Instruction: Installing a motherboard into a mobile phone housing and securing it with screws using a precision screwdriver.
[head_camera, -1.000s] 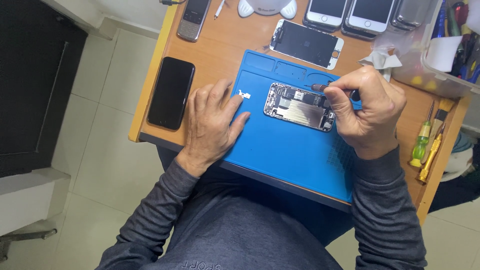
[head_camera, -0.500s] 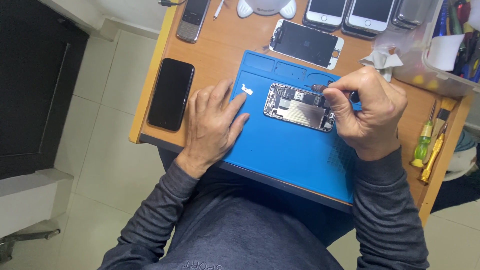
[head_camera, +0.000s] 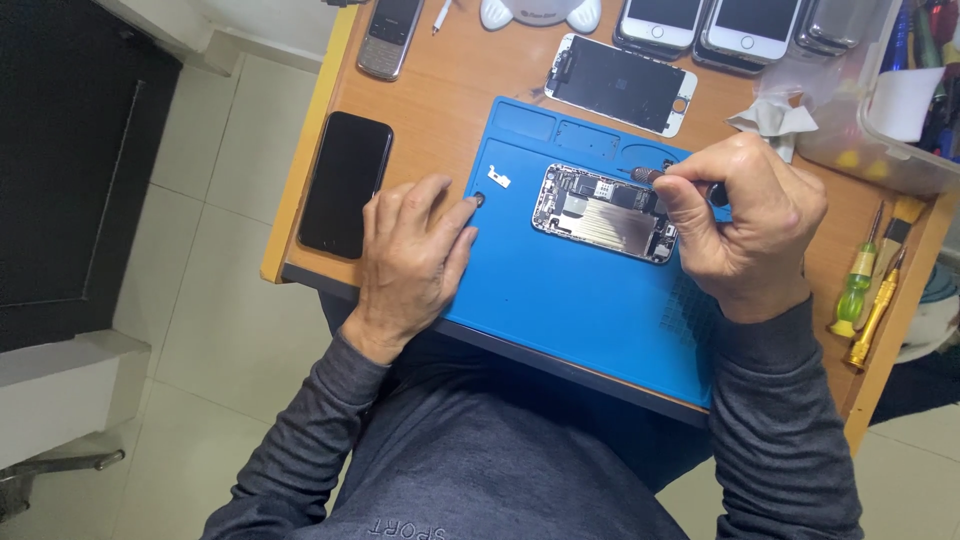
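Change since the earlier frame: our left hand (head_camera: 410, 255) has slid slightly, its index fingertip now resting beside a small dark part (head_camera: 480, 199) on the blue mat (head_camera: 580, 300); our right hand (head_camera: 745, 225) has barely shifted.

Left hand: flat, fingers loosely spread, holding nothing, palm down across the mat's left edge and the surface (head_camera: 450, 90).

Right hand: curled tight around a dark-handled screwdriver (head_camera: 650, 176), its tip at the far right corner of the opened phone (head_camera: 603, 211).

Opened phone: one, lying flat in the middle of the mat, insides showing.

Small white piece (head_camera: 499, 180): one, on the mat just beyond the dark part.

Black phone (head_camera: 346, 184): one, face up, left of the mat.

Keypad phone (head_camera: 390, 38): one, far left.

Detached screen panel (head_camera: 622, 84): one, just beyond the mat.

White-faced phones (head_camera: 708, 22): two counted, at the far edge.

Spare screwdrivers (head_camera: 868, 285): two, right of the mat, one green-handled, one yellowish.

Clear plastic bin (head_camera: 880, 120): one, far right.
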